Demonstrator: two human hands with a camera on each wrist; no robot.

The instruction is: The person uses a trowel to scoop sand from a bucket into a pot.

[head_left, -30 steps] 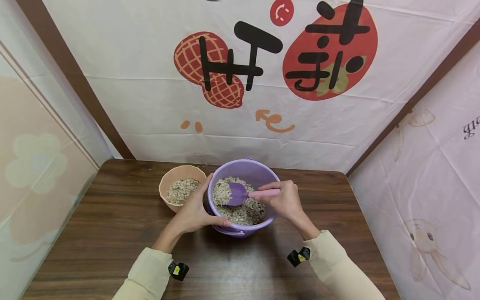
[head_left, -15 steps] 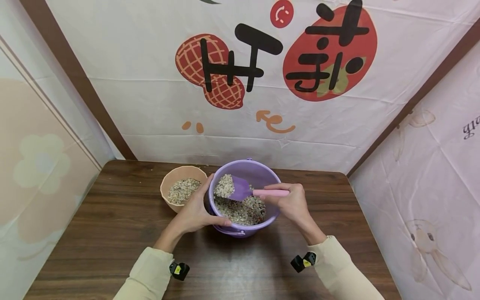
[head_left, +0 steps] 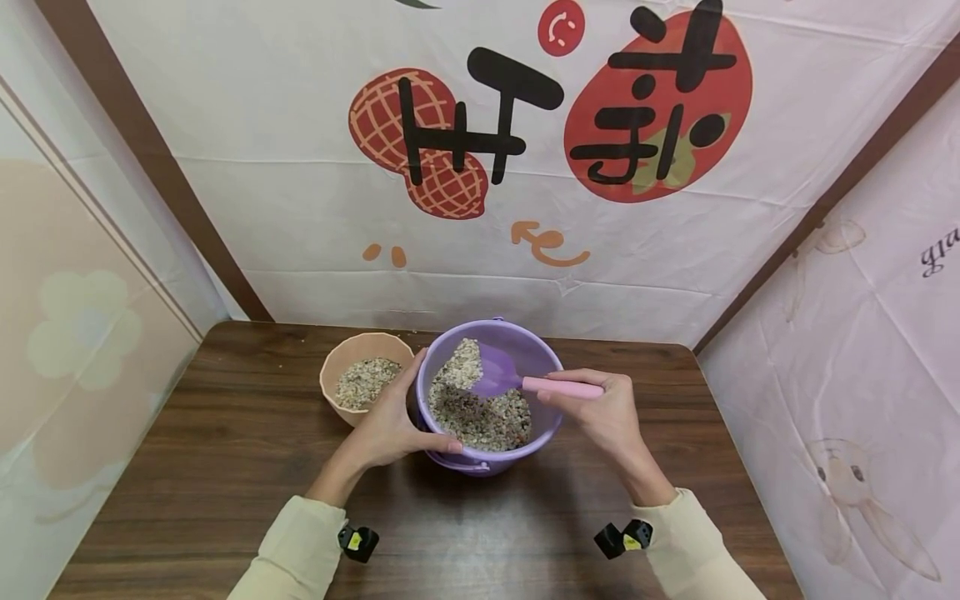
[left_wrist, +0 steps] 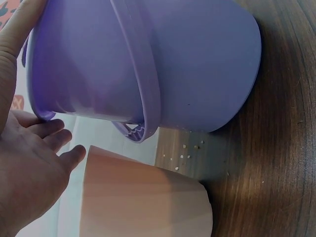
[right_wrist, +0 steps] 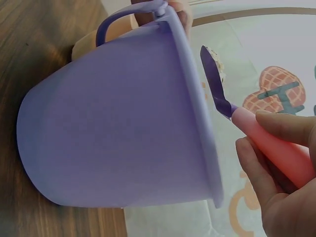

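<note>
A purple bucket point(head_left: 537, 360) stands mid-table, partly filled with pale and dark grain-like bits point(head_left: 487, 421). My left hand point(head_left: 392, 423) grips its left side by the rim, thumb at the front and fingers farther back. Between thumb and fingers, my right hand point(head_left: 603, 412) pinches the pink handle of a toy shovel point(head_left: 498, 372). The shovel's purple blade carries a heap of the bits, and in the right wrist view it is raised above the bucket's rim. Left of the bucket, a peach bowl point(head_left: 334, 367) holds more of the same bits, partly hidden by my left hand.
The brown wooden table point(head_left: 225, 467) ends at a printed white cloth wall point(head_left: 315, 292) behind the bucket. Other cloth walls stand left and right. A few spilled bits point(left_wrist: 181, 156) lie between bowl and bucket. The bucket's handle point(left_wrist: 140, 74) hangs down its side.
My right hand has drawn the loaded shovel rightward and up off the bits in the bucket. My left hand has stayed on the rim; bowl and bucket have not moved.
</note>
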